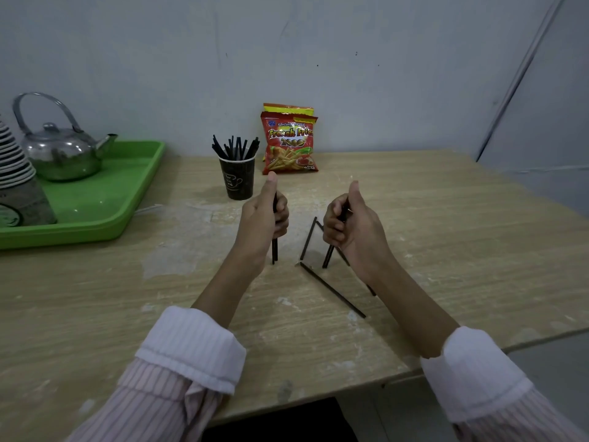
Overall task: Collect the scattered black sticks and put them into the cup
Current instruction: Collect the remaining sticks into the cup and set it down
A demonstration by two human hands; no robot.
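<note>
A black paper cup (239, 181) stands mid-table and holds several black sticks (236, 149) upright. My left hand (265, 215) is fisted around black sticks (274, 250) held upright, thumb up, just right of and nearer than the cup. My right hand (350, 223) grips another black stick (328, 256) whose lower end points at the table. Loose sticks lie on the wood between and below my hands: one slanted stick (308, 239), one long stick (333, 290), and one partly hidden under my right wrist (371, 290).
A red snack bag (290, 143) stands against the wall behind the cup. A green tray (105, 199) at the left carries a metal kettle (63, 151) and a stack of paper cups (16, 173). The table's front edge (414, 371) runs diagonally at the lower right.
</note>
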